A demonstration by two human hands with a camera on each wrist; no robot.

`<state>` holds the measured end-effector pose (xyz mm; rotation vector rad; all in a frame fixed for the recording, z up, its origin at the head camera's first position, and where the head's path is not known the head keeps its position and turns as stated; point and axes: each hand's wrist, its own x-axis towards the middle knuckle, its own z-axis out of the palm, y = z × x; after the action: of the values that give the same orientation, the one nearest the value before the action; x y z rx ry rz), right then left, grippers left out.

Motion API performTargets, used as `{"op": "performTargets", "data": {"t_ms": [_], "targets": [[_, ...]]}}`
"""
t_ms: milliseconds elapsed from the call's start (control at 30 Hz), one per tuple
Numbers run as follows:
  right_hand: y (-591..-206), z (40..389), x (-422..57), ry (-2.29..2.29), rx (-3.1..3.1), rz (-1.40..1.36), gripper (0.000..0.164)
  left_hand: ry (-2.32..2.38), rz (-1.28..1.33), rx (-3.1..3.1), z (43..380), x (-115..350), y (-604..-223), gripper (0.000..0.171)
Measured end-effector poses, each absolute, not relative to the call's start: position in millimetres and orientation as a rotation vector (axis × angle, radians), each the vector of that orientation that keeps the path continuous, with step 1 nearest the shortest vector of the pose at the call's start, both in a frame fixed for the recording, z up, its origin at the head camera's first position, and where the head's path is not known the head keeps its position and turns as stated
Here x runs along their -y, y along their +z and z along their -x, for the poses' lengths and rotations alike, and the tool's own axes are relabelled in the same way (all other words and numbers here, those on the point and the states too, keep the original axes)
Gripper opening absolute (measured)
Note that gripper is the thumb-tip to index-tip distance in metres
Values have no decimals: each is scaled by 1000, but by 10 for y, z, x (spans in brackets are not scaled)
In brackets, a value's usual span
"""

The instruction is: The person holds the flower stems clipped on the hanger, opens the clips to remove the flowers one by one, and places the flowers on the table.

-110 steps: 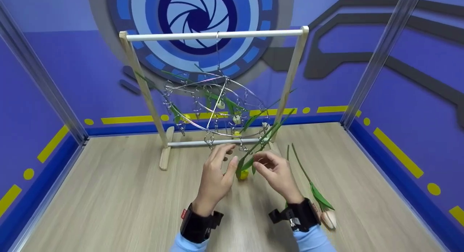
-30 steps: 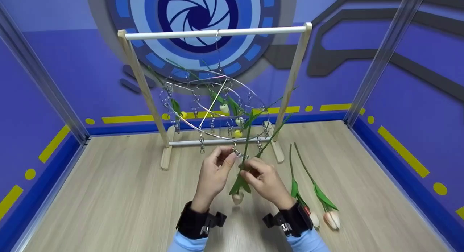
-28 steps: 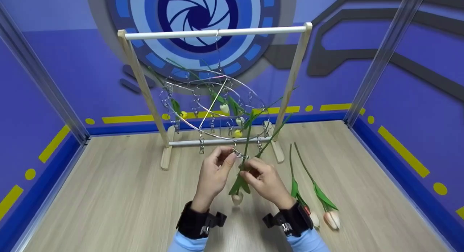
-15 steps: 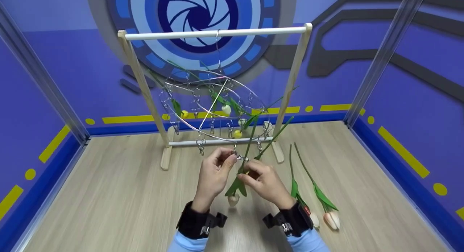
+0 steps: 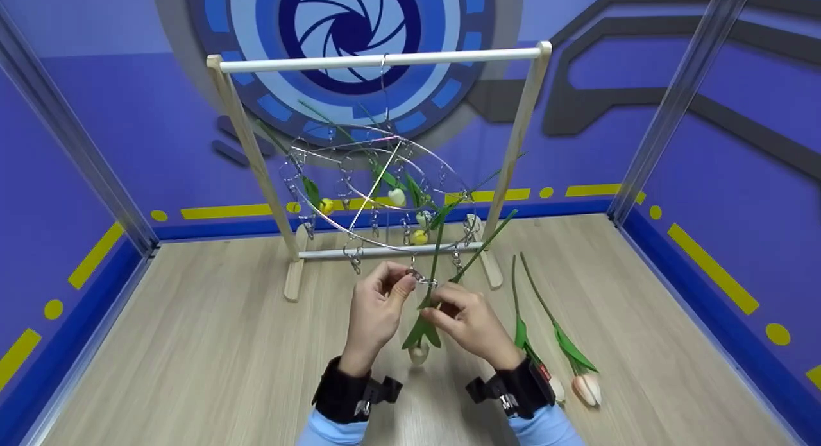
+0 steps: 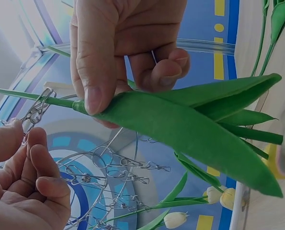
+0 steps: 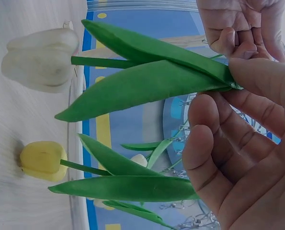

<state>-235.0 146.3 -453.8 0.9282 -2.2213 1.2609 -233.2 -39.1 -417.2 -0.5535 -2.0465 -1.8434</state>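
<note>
My right hand pinches a white artificial tulip by its stem just above the leaves, flower hanging down. With thumb and fingers, my left hand grips a metal clip beneath the wire hanger. The far end of this clip lies across the tulip's stem in the left wrist view; whether it is closed on the stem I cannot tell. Behind the right hand hangs a yellow tulip, mostly hidden in the head view, its stem slanting up to the right.
The hanger hooks over the rod of a wooden stand. More tulips hang from it, including a yellow one and a white one. On the table to the right lie a pinkish tulip and another partly behind the wrist strap.
Earlier my hands were apart near the hanging yellow tulip; now the right holds a white tulip and the left a clip. Over the last second, the tulip and clip shift only slightly.
</note>
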Motion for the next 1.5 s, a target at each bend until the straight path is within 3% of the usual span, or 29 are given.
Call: {"op": "performTargets", "data": {"t_ms": [1500], "targets": [[-4490, 2326, -1522, 1239, 2284, -898, 8, -1867, 482, 2033, 2320, 393, -4174, 10]]}}
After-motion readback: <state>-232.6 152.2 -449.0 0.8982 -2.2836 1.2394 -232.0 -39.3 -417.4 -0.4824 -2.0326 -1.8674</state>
